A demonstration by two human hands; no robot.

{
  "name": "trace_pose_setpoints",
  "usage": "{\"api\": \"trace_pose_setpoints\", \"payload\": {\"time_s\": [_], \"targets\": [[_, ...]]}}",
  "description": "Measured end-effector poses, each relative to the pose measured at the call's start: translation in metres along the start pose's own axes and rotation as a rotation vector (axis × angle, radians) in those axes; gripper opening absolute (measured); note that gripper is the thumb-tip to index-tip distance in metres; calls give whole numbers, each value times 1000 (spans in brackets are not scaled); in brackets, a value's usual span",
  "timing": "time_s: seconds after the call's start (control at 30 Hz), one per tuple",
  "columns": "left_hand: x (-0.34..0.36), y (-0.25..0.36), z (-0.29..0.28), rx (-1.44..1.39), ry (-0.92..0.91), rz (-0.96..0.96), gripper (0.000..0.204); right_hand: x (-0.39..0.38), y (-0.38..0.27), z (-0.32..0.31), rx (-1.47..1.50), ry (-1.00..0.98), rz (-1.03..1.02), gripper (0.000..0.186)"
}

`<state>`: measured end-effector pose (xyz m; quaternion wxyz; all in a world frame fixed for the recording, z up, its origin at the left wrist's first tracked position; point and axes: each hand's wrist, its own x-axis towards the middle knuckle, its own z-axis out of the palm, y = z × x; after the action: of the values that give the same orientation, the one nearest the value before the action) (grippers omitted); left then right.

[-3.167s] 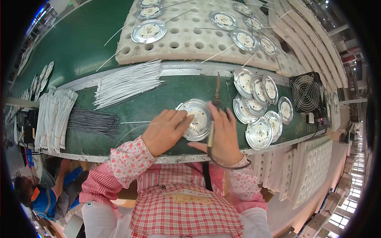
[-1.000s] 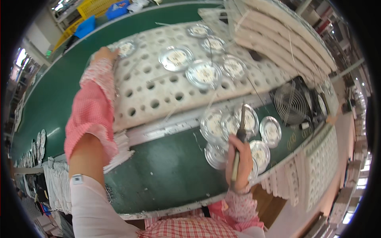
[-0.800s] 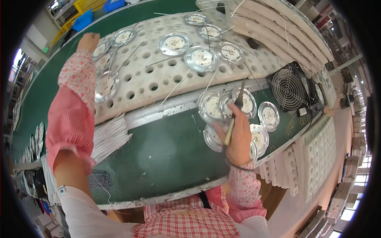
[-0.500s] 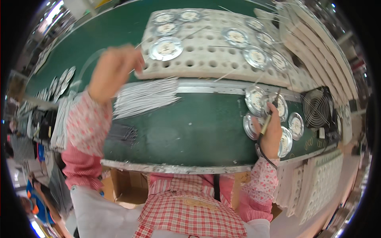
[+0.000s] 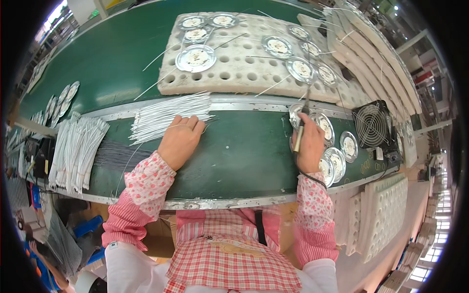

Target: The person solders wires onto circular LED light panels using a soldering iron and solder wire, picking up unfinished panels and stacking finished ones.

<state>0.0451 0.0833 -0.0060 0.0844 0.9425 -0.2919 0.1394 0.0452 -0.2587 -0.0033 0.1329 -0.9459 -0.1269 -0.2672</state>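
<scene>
My right hand [image 5: 309,146] grips a soldering iron [image 5: 299,134] with a dark cord, its tip pointing away from me. It is over several round silver discs with pale centres, such as one disc [image 5: 349,146] near the fan. My left hand [image 5: 181,142] is at the near right edge of a pile of white wires [image 5: 163,117], fingers bent down onto the wire ends. A thin strand of solder wire [image 5: 128,163] trails from that hand toward the table's front edge. Whether the fingertips also pinch a white wire cannot be made out.
A white foam board [image 5: 234,80] with holes carries several discs with wires attached. To its right are stacked foam boards [image 5: 376,58] and a black fan [image 5: 372,126]. Bundled white wires [image 5: 78,151] and dark wires [image 5: 119,155] lie left. The table's metal edge [image 5: 234,203] is in front.
My left hand has come down from beside the foam board to the pile of white wires. My right hand keeps the soldering iron over the discs, its tip more upright. The view has shifted slightly.
</scene>
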Motion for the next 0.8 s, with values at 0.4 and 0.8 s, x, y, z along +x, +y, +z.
{"api": "trace_pose_setpoints", "payload": {"time_s": [0.4, 0.8], "targets": [[26, 10, 3, -19, 111, 49, 17, -43, -91, -41, 406, -179, -18, 46], [40, 4, 1, 55, -40, 120, 9, -22, -82, -29, 434, -385, 18, 92]]}}
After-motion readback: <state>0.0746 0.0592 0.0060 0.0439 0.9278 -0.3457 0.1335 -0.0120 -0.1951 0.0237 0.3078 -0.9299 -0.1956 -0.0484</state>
